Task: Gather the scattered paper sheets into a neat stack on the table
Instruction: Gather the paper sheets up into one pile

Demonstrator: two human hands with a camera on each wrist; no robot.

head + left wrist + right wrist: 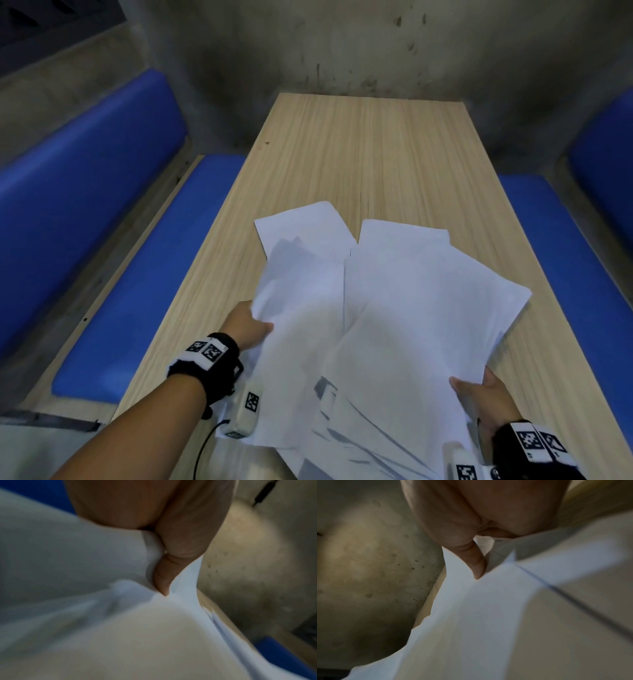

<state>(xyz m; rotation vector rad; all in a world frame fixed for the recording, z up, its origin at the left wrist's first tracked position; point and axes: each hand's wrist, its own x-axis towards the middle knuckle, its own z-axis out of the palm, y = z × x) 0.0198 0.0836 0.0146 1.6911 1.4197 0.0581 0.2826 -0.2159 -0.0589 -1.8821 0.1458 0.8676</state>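
Several white paper sheets form a loose, fanned bundle raised over the near part of the wooden table. My left hand grips the bundle's left edge, thumb on top and fingers hidden beneath. My right hand grips the right edge in the same way. In the left wrist view the left hand's thumb presses into the paper sheets. In the right wrist view the right hand's thumb lies on the paper sheets. The sheets overlap at different angles and their corners stick out.
Blue padded benches run along both long sides of the table. A stained concrete wall stands behind the table's far end. The far half of the tabletop shows bare wood.
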